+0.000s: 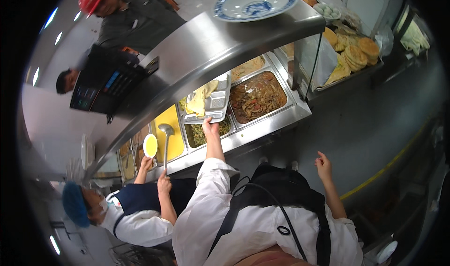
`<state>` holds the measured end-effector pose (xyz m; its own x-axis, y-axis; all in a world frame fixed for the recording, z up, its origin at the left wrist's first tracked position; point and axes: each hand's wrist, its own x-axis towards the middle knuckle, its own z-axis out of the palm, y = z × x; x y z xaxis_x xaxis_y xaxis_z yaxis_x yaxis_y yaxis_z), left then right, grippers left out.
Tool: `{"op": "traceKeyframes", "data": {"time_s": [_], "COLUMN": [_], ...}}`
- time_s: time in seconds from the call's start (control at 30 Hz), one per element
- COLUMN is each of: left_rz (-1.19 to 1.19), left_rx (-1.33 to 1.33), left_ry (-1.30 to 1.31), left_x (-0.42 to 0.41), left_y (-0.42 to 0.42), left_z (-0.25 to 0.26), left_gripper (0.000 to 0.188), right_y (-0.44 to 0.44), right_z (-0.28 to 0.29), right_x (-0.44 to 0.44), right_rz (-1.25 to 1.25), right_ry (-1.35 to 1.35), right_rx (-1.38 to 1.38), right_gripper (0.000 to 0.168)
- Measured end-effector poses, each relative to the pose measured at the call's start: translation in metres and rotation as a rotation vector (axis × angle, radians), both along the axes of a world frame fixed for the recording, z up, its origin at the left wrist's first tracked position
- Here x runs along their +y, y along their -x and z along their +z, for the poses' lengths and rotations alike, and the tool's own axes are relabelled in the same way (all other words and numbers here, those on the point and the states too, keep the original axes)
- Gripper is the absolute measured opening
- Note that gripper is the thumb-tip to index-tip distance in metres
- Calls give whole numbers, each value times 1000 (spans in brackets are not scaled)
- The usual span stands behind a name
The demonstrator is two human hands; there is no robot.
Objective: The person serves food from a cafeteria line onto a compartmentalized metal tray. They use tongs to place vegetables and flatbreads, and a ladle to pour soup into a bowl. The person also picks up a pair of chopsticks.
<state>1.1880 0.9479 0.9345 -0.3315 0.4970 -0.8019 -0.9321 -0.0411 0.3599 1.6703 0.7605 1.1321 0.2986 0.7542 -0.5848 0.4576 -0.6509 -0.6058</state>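
Observation:
My left hand [211,126] grips the near edge of a metal compartment tray [217,106], held over the serving pans. Folded flatbread pieces [198,101] lie on the tray's left part; its other visible compartments hold no food. Beneath the tray is a pan of chopped greens [198,136], partly covered by it. To the tray's right sits a pan of brown stew with meat strips [258,95]. My right hand [323,165] hangs over the floor on the right, holding nothing, its fingers partly bent and apart.
A co-worker [140,209] at left holds a bowl of yellow liquid [150,146] and a ladle [166,139] over a yellow pan [172,118]. A curved metal shelf [197,37] carries a blue-rimmed plate [255,2]. Customers stand beyond. Round flatbreads [355,58] lie at upper right.

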Motion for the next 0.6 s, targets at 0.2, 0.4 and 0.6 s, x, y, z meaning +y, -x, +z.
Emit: {"op": "traceKeyframes", "data": {"time_s": [0.2,0.4,0.6], "left_rz": [-103,-136,-333], "left_rx": [-46,-35,-88], "left_ry": [218,129,101], "left_x": [61,118,199], "left_y": [9,53,92], "left_z": [-72,-207,-286], "left_gripper": [43,30,23], "right_y": [16,46,86], "right_z": [80,61,37], "right_x": [27,8,11], "right_rz": [-21,-54,-73], "right_ry": [218,221,138], "right_rx": [-168,-240,-252], "right_gripper": [35,36,37]}}
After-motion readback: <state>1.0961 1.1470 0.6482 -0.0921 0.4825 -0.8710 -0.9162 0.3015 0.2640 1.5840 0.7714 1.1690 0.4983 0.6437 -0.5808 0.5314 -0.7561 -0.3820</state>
